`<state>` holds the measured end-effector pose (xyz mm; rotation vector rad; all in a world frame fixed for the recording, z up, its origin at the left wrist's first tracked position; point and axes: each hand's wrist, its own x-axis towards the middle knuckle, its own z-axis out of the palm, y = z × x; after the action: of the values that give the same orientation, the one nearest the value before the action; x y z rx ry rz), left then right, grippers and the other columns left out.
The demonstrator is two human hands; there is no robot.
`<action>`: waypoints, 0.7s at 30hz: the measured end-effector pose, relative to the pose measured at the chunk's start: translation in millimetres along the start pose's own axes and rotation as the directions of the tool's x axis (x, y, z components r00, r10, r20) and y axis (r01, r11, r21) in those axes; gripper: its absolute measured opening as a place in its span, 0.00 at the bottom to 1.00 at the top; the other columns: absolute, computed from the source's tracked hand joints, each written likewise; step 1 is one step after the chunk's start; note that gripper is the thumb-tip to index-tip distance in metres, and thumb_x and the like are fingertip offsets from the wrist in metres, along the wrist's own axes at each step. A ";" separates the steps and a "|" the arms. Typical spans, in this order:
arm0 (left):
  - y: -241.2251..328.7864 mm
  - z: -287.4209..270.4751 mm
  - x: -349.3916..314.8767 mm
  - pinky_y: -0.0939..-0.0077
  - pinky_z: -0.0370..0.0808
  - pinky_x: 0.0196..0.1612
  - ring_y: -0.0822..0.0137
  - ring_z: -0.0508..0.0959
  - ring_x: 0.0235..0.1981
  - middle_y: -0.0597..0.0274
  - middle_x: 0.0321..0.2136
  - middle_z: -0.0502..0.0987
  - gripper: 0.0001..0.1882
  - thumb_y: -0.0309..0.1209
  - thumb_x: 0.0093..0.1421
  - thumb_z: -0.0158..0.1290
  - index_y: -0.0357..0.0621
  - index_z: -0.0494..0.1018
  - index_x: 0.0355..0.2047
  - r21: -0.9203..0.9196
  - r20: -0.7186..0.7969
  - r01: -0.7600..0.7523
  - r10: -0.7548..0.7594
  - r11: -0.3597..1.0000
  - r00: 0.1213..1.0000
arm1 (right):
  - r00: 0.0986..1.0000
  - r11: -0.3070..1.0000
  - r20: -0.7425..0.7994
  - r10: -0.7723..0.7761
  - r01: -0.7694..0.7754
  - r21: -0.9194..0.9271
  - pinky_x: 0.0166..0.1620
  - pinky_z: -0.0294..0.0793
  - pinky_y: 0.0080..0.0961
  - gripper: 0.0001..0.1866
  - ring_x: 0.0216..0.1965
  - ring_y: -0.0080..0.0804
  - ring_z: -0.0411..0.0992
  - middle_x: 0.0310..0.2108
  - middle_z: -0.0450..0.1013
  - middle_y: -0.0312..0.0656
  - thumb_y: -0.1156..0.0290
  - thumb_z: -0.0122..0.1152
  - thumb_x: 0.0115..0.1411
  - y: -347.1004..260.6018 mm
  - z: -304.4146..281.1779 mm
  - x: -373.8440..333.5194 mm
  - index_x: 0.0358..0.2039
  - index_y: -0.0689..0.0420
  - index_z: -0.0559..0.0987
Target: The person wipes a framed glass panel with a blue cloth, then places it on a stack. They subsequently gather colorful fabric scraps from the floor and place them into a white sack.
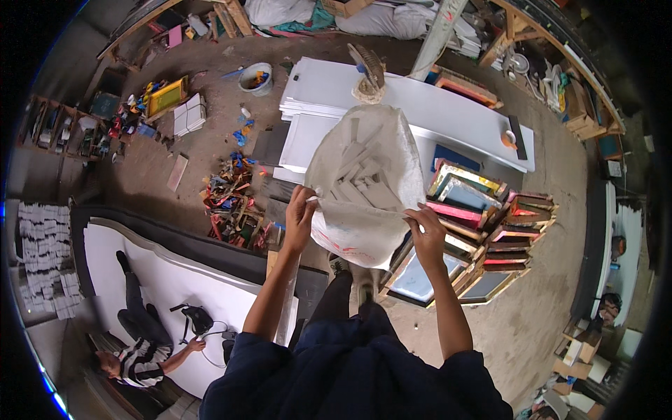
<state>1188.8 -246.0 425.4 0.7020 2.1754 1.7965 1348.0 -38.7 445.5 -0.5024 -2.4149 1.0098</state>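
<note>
A white woven sack (343,231) hangs open between my two hands, its mouth spread wide toward me. Inside lie several pale grey flat strips (364,178), jumbled together. My left hand (301,211) is closed on the sack's rim at the left. On the opposite side, my right hand (425,227) pinches the rim between thumb and fingers. The sack's bottom is hidden below its near wall, which carries faint red and blue print.
White sheets (308,84) are stacked behind the sack. Wooden-framed screens (483,238) crowd the right, and coloured scraps (234,203) lie left. A white bucket (255,79) stands farther back. At lower left, a person (143,350) is beside a large white sheet stack (203,273).
</note>
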 end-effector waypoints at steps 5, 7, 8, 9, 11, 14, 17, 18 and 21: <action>-23.5 4.3 3.9 0.82 0.61 0.37 0.67 0.64 0.32 0.59 0.28 0.61 0.04 0.22 0.53 0.43 0.34 0.63 0.29 0.072 -0.004 0.026 -0.025 0.997 1.000 | 0.997 0.994 0.045 0.059 -0.063 0.092 0.48 0.66 0.38 0.09 0.40 0.45 0.69 0.29 0.72 0.46 0.80 0.58 0.46 24.1 22.0 -4.6 0.31 0.59 0.77; -42.5 5.5 10.0 0.81 0.61 0.36 0.65 0.65 0.32 0.58 0.29 0.62 0.05 0.22 0.53 0.44 0.34 0.63 0.30 0.127 -0.021 -0.002 0.005 0.992 1.000 | 0.996 0.995 0.073 0.049 -0.055 0.085 0.49 0.66 0.38 0.08 0.38 0.47 0.69 0.29 0.71 0.47 0.80 0.57 0.47 36.8 30.0 -0.1 0.31 0.59 0.76; -51.9 4.2 18.6 0.79 0.62 0.37 0.61 0.66 0.33 0.55 0.29 0.63 0.05 0.22 0.53 0.45 0.34 0.64 0.31 0.220 0.026 -0.019 0.013 0.975 1.000 | 0.995 0.996 0.084 0.045 -0.052 0.077 0.50 0.65 0.39 0.08 0.38 0.47 0.69 0.28 0.71 0.47 0.79 0.56 0.48 44.3 36.9 3.3 0.31 0.59 0.76; -58.1 5.7 25.8 0.77 0.63 0.37 0.59 0.67 0.33 0.54 0.29 0.64 0.06 0.23 0.53 0.45 0.35 0.65 0.32 0.257 0.024 -0.015 0.009 0.966 1.000 | 0.999 0.995 0.053 0.004 -0.010 0.098 0.51 0.65 0.38 0.06 0.34 0.49 0.69 0.27 0.71 0.49 0.78 0.54 0.50 51.4 43.3 8.8 0.30 0.61 0.76; -67.0 8.9 43.9 0.73 0.65 0.38 0.55 0.67 0.35 0.53 0.31 0.66 0.06 0.23 0.53 0.46 0.36 0.66 0.33 0.334 0.005 -0.070 0.072 0.940 0.997 | 0.999 0.999 0.053 -0.013 0.010 0.045 0.49 0.66 0.39 0.05 0.33 0.49 0.69 0.27 0.70 0.49 0.78 0.54 0.50 67.4 56.3 26.1 0.29 0.62 0.75; -65.7 22.6 68.6 0.68 0.66 0.40 0.53 0.67 0.38 0.54 0.33 0.68 0.06 0.24 0.54 0.46 0.38 0.67 0.34 0.443 0.022 -0.193 0.205 0.876 0.979 | 0.998 1.000 0.063 0.004 -0.003 -0.016 0.45 0.65 0.38 0.08 0.36 0.47 0.66 0.29 0.68 0.50 0.76 0.53 0.50 89.8 68.0 54.1 0.32 0.62 0.74; -52.7 31.3 81.9 0.65 0.66 0.43 0.53 0.67 0.42 0.54 0.36 0.69 0.07 0.24 0.54 0.46 0.41 0.68 0.35 0.513 0.080 -0.214 0.202 0.831 0.976 | 0.979 0.974 0.184 -0.092 0.127 -0.189 0.51 0.59 0.38 0.12 0.41 0.43 0.64 0.33 0.68 0.45 0.75 0.55 0.49 91.3 65.0 72.8 0.36 0.58 0.72; -46.8 37.9 84.3 0.65 0.66 0.44 0.53 0.67 0.43 0.54 0.37 0.69 0.08 0.23 0.54 0.46 0.42 0.68 0.36 0.527 0.084 -0.219 0.206 0.821 0.975 | 0.974 0.964 0.204 -0.098 0.144 -0.223 0.51 0.58 0.39 0.13 0.42 0.42 0.64 0.34 0.68 0.44 0.75 0.56 0.48 93.6 64.5 74.6 0.37 0.58 0.72; -33.7 46.9 89.5 0.65 0.65 0.47 0.53 0.65 0.46 0.53 0.39 0.69 0.11 0.22 0.52 0.46 0.44 0.67 0.38 0.560 0.055 -0.254 0.271 0.789 0.961 | 0.966 0.945 0.234 -0.108 0.173 -0.278 0.54 0.54 0.44 0.19 0.45 0.40 0.62 0.39 0.66 0.42 0.74 0.58 0.47 85.7 62.6 79.1 0.41 0.56 0.70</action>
<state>1126.8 -165.5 393.2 1.1584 2.7737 1.2433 1261.3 22.1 366.0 -0.3239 -2.7724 0.6714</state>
